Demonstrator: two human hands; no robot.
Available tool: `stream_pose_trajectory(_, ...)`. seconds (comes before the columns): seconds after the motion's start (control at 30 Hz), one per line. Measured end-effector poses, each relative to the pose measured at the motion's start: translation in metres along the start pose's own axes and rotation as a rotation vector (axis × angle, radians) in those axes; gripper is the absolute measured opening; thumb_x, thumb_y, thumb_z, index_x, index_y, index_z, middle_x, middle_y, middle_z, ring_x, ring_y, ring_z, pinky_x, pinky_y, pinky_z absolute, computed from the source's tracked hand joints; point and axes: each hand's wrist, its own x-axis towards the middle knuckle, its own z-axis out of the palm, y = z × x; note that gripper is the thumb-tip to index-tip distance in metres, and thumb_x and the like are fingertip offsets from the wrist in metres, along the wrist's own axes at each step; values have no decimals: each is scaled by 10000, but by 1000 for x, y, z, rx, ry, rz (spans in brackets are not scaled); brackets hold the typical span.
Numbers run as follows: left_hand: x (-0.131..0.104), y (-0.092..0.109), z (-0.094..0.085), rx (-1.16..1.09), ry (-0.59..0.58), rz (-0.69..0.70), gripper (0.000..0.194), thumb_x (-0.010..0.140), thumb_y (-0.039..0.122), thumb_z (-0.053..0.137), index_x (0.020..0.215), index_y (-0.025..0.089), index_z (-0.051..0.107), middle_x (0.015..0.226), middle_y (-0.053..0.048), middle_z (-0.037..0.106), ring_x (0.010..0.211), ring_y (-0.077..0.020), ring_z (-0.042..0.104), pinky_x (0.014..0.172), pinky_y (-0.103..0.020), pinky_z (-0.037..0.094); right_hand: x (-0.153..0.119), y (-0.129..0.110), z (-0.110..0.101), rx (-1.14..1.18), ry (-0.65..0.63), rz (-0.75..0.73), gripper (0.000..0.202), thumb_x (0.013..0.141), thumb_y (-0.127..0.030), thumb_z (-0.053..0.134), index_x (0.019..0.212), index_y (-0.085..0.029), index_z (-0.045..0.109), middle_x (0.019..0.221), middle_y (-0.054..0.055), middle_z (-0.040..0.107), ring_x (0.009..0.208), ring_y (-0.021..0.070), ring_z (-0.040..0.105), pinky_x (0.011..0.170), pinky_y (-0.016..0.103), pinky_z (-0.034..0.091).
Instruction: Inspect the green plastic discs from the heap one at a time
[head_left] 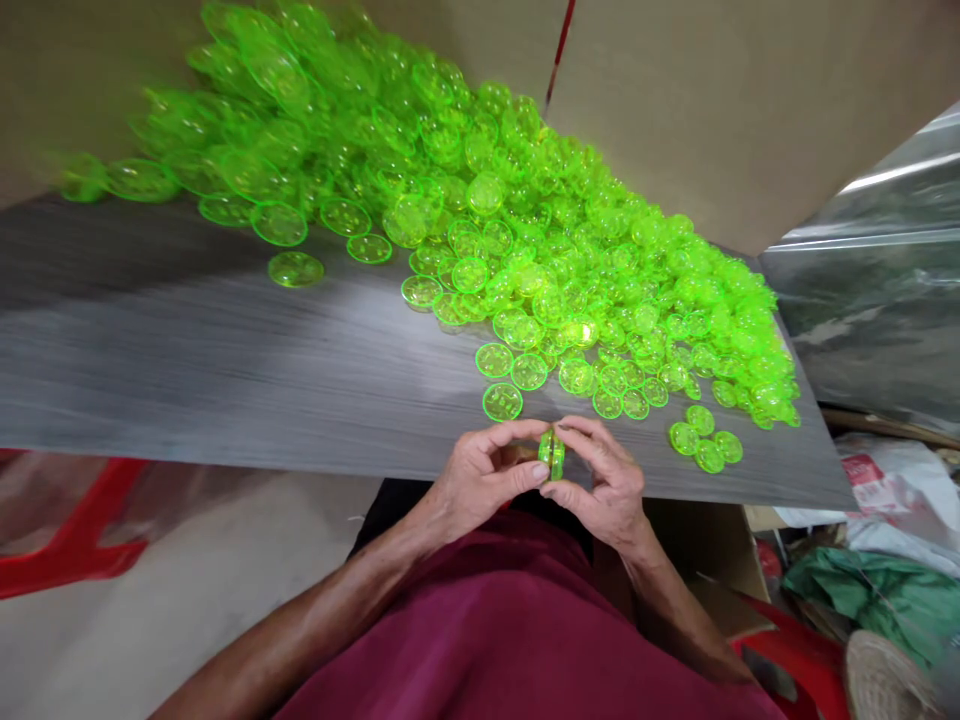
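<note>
Your fingers (pixel 529 476) partly hide the green pieces (pixel 557 462). Far-left discs (pixel 82 178) blur; the left edge cuts your red plastic frame (pixel 97 510).

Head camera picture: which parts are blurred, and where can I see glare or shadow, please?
Head view: upper-left green discs look smeared, those just beyond the left hand sharper; head view: a pale sheen lies mid-way along the grey table, darker shadow toward its far left; head view: bright streaks glare off the shiny sheet at right.

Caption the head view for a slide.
Left hand and right hand pinch green pieces before a heap of translucent green discs on a gray table.
</note>
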Motion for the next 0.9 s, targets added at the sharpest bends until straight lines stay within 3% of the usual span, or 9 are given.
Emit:
stream_pose_trajectory(0.57,-2,0,6,88,-25,51,430,744,337,884,1118,190,734,720,36,693,616,-92,595,631,-229,504,-4,-2,-7,-39,-8,11,544,855,-358,821,1370,-294,656,1241,103,716,1086,248,728,925,409,630)
stream_pose_trajectory(0.9,-5,-2,10,232,30,126,407,746,313,851,1113,166,753,839,-26,738,695,-137,643,654,-258,532,-9,-1,-6,-28,2,0,561,857,-397,820,1384,-305,651,1229,103,723,1064,241,733,893,400,640)
